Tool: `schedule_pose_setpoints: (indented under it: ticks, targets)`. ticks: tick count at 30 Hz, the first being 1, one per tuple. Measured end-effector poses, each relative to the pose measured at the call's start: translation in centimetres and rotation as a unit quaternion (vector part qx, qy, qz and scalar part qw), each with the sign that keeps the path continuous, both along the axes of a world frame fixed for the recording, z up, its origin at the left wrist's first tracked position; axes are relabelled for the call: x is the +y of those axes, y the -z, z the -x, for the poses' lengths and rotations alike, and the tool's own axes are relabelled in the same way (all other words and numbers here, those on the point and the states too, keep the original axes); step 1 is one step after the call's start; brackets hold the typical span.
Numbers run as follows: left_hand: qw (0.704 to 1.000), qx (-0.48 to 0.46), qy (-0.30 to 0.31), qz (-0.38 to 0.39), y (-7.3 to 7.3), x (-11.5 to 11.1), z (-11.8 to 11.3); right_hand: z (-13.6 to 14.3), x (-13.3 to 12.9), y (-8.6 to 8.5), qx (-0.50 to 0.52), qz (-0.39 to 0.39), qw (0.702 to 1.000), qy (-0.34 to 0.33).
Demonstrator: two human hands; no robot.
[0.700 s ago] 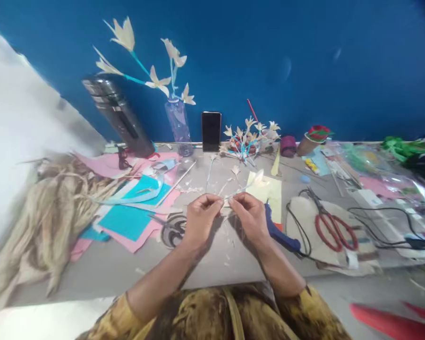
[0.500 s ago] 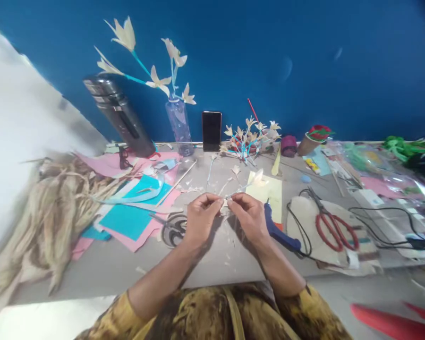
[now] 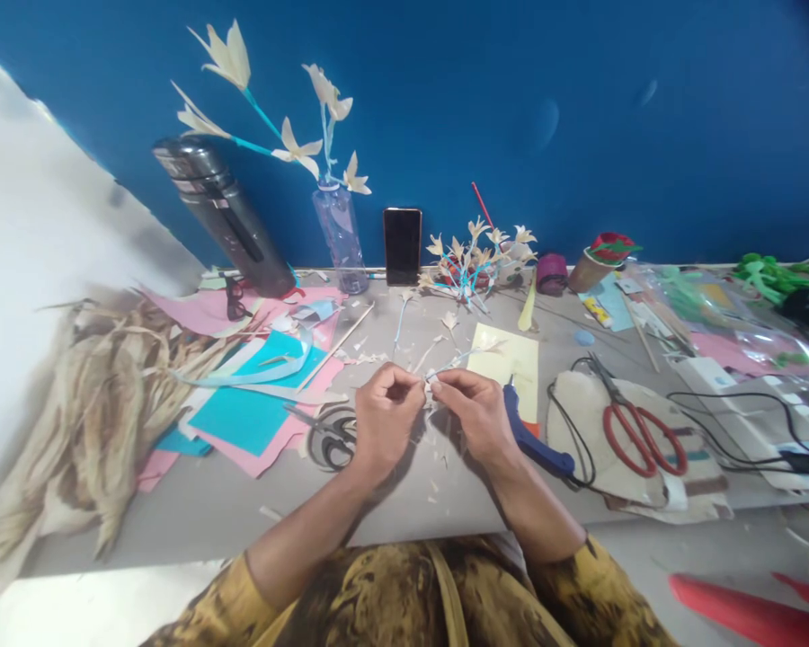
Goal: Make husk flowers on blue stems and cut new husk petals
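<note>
Both hands work at a small flower on a crowded worktop

The right hand (image 3: 473, 415) pinches the near end of the flower (image 3: 491, 345) between thumb and fingers. The stem, partly pale blue, slants away from the grip to the right, and the pale blossom at its far end shows against the yellow paper (image 3: 520, 382). A tiny white bit shows at the fingertips. The left hand (image 3: 386, 418) is just beside, its thumb and fingers pressed together near the same spot; whether they grip anything is too small to tell.

Beyond the hands, a few more small stems lie on the worktop (image 3: 422, 508) among pale scraps. Next to the left wrist are the black scissors (image 3: 333, 438); farther left lie blue paper (image 3: 239, 420) over pink and a heap of dry husks (image 3: 91, 395). Beside the right hand is the blue glue gun (image 3: 537, 442), then the red-handled scissors (image 3: 640, 433) on a cloth.

Along the blue wall stand a dark flask (image 3: 235, 225), a clear bottle (image 3: 341, 243) with larger flowers in it, an upright phone (image 3: 403, 247) and a cluster of little blossoms (image 3: 470, 274) on blue stems.
</note>
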State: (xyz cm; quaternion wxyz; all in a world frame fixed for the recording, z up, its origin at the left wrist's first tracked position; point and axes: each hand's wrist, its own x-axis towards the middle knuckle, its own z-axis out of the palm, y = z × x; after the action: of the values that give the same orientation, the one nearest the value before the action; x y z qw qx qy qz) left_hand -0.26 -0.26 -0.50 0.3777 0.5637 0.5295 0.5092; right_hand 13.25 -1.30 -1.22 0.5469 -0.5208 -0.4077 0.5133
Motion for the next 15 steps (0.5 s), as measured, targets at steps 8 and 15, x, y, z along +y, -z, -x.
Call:
schedule_pose_setpoints:
  ticks: [8, 15]
  targets:
    - [0.89, 0.323, -0.021, -0.323, 1.5, 0.1, 0.7, 0.1, 0.4, 0.0, 0.198, 0.095, 0.975, -0.045]
    - [0.901, 0.339, -0.013, -0.27, 1.6, 0.6, 0.8, -1.0, 0.1, -0.8, 0.273, 0.072, 0.952, -0.116]
